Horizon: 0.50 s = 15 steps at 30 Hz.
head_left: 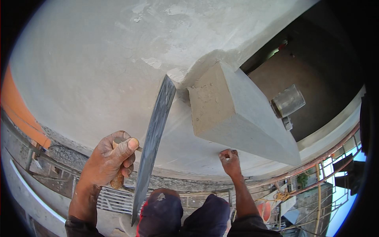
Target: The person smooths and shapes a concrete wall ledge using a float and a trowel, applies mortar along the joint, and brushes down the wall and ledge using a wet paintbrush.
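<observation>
My left hand grips the wooden handle of a long steel plastering trowel, whose blade stands on edge with its tip near the inner corner of a plastered block. Grey plaster covers the wall, with rougher patches by that corner. The block juts out, its end face beige and rough. My right hand is below the block's lower edge, beside the pale plastered surface, fingers curled in a pinch; what they hold, if anything, is too small to make out.
A dark opening at the right shows a bucket. An orange band runs at the left. Below me are a slatted metal platform and railings; scaffolding poles and cables are at the lower right.
</observation>
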Each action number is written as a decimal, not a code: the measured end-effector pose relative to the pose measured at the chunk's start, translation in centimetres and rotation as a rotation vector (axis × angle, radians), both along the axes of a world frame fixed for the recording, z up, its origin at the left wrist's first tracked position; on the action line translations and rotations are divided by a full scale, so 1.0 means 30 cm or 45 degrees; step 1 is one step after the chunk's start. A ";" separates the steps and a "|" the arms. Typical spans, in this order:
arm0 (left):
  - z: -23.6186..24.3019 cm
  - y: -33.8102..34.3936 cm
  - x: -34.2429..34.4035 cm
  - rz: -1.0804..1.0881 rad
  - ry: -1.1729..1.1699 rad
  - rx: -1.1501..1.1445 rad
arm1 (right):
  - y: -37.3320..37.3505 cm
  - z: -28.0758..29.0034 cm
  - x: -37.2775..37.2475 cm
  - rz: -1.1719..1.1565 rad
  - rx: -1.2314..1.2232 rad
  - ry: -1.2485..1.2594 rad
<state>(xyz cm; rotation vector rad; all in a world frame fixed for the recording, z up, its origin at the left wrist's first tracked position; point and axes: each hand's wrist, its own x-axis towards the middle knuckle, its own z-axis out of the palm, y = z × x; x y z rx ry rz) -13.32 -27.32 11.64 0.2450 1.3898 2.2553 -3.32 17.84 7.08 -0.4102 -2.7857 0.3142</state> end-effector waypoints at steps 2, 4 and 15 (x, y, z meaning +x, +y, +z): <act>0.038 -0.016 0.014 0.008 0.014 -0.078 | 0.015 -0.008 0.000 0.016 -0.017 0.015; 0.070 -0.027 0.027 -0.003 -0.009 -0.125 | 0.010 -0.006 -0.003 0.052 -0.002 0.036; 0.161 -0.038 0.051 -0.045 -0.002 -0.156 | 0.002 0.025 0.010 0.092 -0.080 0.027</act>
